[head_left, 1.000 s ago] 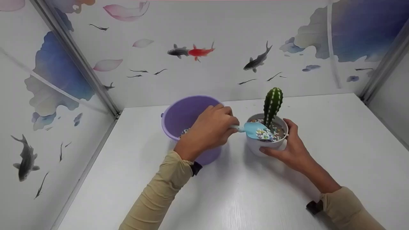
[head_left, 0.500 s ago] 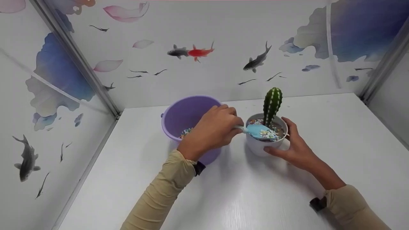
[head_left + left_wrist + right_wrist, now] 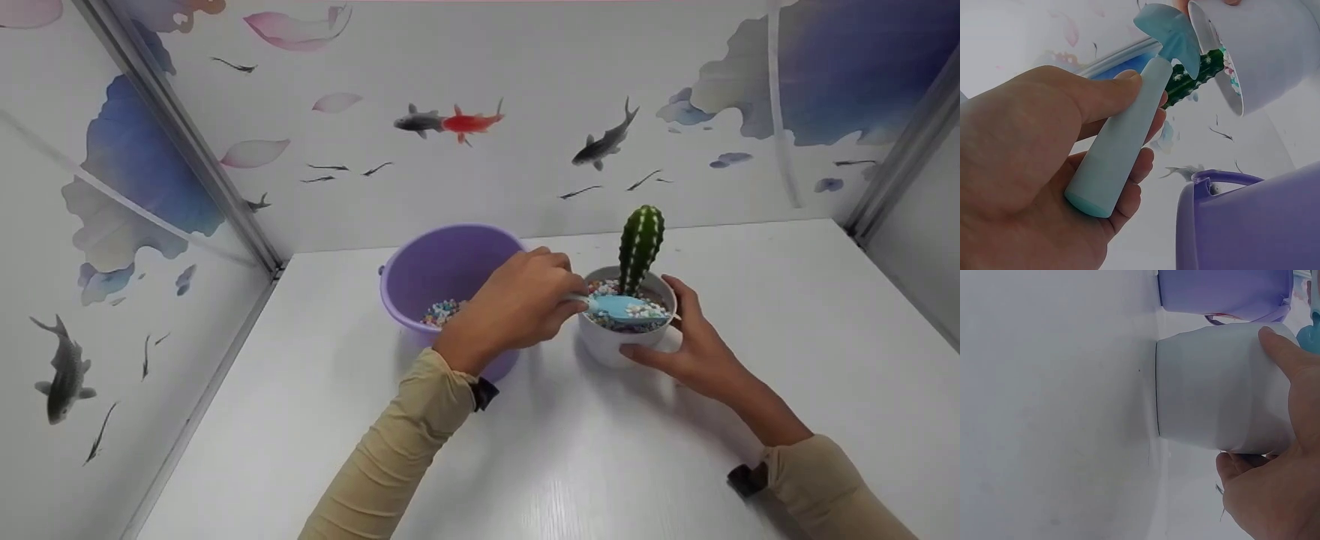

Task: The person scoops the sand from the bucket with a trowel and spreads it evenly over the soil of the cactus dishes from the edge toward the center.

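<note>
- My left hand (image 3: 517, 311) is wrapped around the handle of a small pale blue scoop (image 3: 626, 307), whose blade lies low over the white pot (image 3: 626, 341), speckled with coloured pebbles (image 3: 634, 309).
- My right hand (image 3: 686, 341) cups that pot from the right side, thumb at the front and fingers round the back, so it is gripping the pot wall.
- The head view alone shows the whole layout: pot on the white table (image 3: 600, 450), a green ribbed cactus (image 3: 639, 244) standing upright in it, and a purple bucket (image 3: 442, 274) just beside it to the left, with more pebbles at its bottom.
- The left wrist view gives what the head view hides (my knuckles cover it there): the scoop's handle (image 3: 1120, 149) is a smooth, matte, tapering cylinder with a flat butt end, held between thumb and curled fingers (image 3: 1134, 163).
- That view also catches the bucket's thin arched handle (image 3: 1221, 179) and the underside of the scoop blade at the pot's rim.
- The right wrist view shows the pot's outside (image 3: 1216, 391): plain, smooth, slightly rounded toward its base, sitting flat on the table, my thumb (image 3: 1286, 354) pressed against it.
- The bucket looks like glossy plastic with a rolled rim.
</note>
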The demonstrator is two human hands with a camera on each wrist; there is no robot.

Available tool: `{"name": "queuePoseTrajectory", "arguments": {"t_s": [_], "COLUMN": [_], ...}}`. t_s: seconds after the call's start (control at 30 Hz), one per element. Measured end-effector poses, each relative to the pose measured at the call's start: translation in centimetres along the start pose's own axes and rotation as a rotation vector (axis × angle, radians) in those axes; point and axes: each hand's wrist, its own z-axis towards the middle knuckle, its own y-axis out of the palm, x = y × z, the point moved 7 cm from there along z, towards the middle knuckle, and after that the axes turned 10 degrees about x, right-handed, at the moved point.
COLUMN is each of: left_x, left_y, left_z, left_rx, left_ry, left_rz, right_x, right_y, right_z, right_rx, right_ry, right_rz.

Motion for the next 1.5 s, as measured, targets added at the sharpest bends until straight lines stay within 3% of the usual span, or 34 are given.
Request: {"name": "queuePoseTrajectory", "arguments": {"t_s": [0.9, 1.17, 1.5], "left_x": [0.3, 0.2, -0.1], "left_y": [1.7, 2.4, 2.9], "left_z": [0.2, 0.4, 0.3], "left_rx": [-0.011, -0.025, -0.03], "left_ry": [-0.037, -0.081, -0.094], "left_rz": [-0.199, -0.064, -0.123], "right_x": [0.1, 0.2, 0.3], "right_y": [0.0, 0.0, 0.1], "right_z": [0.0, -0.1, -0.2], "right_rx": [0.004, 0.02, 0.013], "right_ry": [0.005, -0.005, 0.012], "right_rz": [-0.007, -0.004, -0.026]}}
